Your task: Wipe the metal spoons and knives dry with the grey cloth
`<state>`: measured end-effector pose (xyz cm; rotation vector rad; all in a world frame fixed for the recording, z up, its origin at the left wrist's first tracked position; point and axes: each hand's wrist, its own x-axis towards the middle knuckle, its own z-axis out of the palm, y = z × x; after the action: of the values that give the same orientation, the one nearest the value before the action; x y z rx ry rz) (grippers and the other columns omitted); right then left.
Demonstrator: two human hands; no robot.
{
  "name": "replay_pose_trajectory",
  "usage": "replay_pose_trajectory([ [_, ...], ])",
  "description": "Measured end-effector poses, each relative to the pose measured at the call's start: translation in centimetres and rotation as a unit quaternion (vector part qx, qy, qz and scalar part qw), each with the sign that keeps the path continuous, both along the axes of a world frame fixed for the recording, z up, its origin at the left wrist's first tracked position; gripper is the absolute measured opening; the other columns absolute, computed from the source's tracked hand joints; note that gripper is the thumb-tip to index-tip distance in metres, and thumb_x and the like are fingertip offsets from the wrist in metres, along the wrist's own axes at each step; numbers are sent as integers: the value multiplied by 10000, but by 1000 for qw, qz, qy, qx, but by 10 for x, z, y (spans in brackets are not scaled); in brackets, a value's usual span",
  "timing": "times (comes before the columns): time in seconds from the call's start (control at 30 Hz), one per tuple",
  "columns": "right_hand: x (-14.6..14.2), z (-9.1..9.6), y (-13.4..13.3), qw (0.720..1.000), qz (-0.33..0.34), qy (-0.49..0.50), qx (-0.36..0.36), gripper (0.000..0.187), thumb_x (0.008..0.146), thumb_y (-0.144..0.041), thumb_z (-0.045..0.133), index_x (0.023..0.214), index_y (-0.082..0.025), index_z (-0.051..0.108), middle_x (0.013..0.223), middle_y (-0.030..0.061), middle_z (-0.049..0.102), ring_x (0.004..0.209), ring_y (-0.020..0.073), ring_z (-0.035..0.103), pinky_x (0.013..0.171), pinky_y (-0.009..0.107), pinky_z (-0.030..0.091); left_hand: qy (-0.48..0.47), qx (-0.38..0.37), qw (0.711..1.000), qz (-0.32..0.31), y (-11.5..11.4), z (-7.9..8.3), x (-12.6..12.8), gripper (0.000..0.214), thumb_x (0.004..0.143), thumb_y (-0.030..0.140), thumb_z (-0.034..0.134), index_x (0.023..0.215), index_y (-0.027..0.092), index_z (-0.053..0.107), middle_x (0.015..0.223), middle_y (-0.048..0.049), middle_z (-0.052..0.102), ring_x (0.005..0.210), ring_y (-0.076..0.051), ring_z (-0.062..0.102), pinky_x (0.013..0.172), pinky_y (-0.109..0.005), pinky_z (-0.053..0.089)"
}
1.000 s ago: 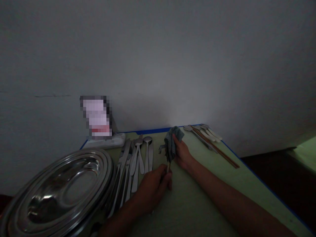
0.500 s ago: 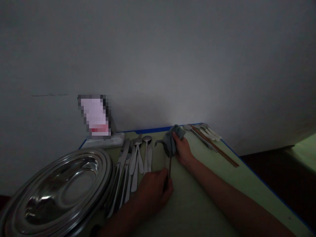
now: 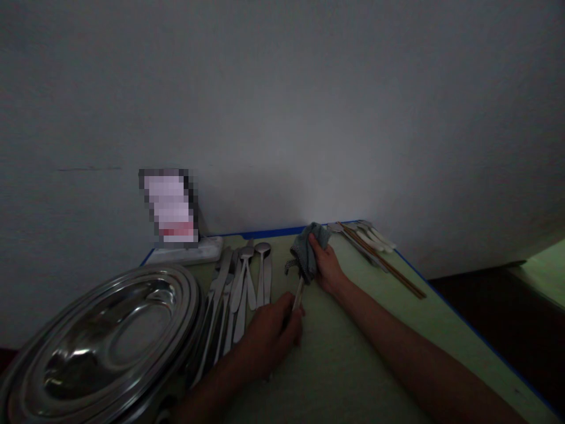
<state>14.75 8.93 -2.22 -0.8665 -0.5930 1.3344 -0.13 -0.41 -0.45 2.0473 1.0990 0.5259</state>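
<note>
My left hand (image 3: 274, 331) is closed around the handle of a slim metal piece of cutlery (image 3: 299, 293), held tilted above the table. Its upper end is hidden inside a grey-green cloth (image 3: 303, 250), so whether it is a spoon, fork or knife cannot be seen. My right hand (image 3: 327, 268) grips this cloth, thumb uppermost, wrapped about the hidden end. Just left of my left hand lie several metal spoons (image 3: 263, 250) and table knives (image 3: 225, 265), loosely side by side.
Stacked oval metal platters (image 3: 119, 353) fill the near left. Behind them a blurred-out phone (image 3: 170, 206) stands on a white block (image 3: 189, 251). Wooden chopsticks (image 3: 397, 274), metal cutlery and white-handled pieces (image 3: 375, 238) lie at the back right. A wall (image 3: 282, 118) rises behind the table (image 3: 353, 359).
The handle has turned from a thin edge to show its broader, lighter side. My left hand has shifted slightly left and up. The cloth's loose corner now hangs lower, nearer the handle.
</note>
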Motion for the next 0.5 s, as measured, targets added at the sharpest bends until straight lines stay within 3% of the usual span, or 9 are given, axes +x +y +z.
replay_pose_trajectory([
  [0.17, -1, -2, 2, 1000, -1, 13, 5, 181, 635, -229, 667, 794, -181, 593, 714, 1, 690, 797, 182, 654, 673, 288, 525, -59, -17, 997, 43, 2, 0, 0, 218, 924, 278, 284, 900, 189, 482, 637, 39, 558, 612, -130, 540, 615, -242, 385],
  [0.3, -2, -3, 2, 999, -4, 19, 28, 245, 596, -127, 634, 820, -203, 569, 736, -25, 687, 797, 176, 652, 686, 299, 524, -64, -27, 996, 52, 3, 2, 0, 236, 921, 282, 281, 980, 179, 485, 652, 34, 568, 606, -137, 528, 594, -248, 379],
  [0.5, 1, -1, 3, 999, -18, 23, 12, 194, 631, -201, 670, 795, -193, 567, 668, -31, 665, 669, 155, 646, 645, 297, 527, -32, -13, 998, 47, 1, 3, 1, 249, 923, 279, 280, 995, 180, 497, 685, 25, 601, 654, -141, 560, 651, -255, 394],
])
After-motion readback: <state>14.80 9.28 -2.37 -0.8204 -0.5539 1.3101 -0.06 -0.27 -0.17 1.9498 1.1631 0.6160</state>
